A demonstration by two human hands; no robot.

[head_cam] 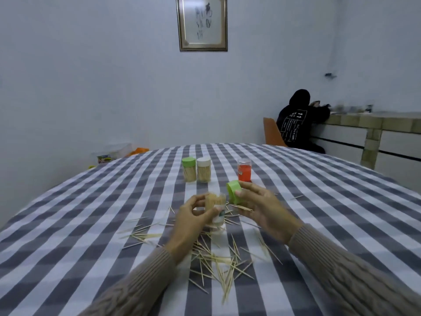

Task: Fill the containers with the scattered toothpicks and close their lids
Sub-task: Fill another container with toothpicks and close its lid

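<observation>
Left hand (193, 215) grips a clear plastic toothpick-filled container (216, 209), lid off. Right hand (262, 207) pinches the bright green plastic lid (234, 192) just beside it, plus some loose wooden toothpicks (243, 208).

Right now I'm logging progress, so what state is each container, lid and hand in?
Held container: open, packed with toothpicks, gripped by left hand.
Green lid: off, pinched by right hand.
Green-lidded container: closed, full, upright.
White-lidded container: closed, full, upright.
Red container: upright; lid state unclear.
Scattered toothpicks: loose on tablecloth.
</observation>
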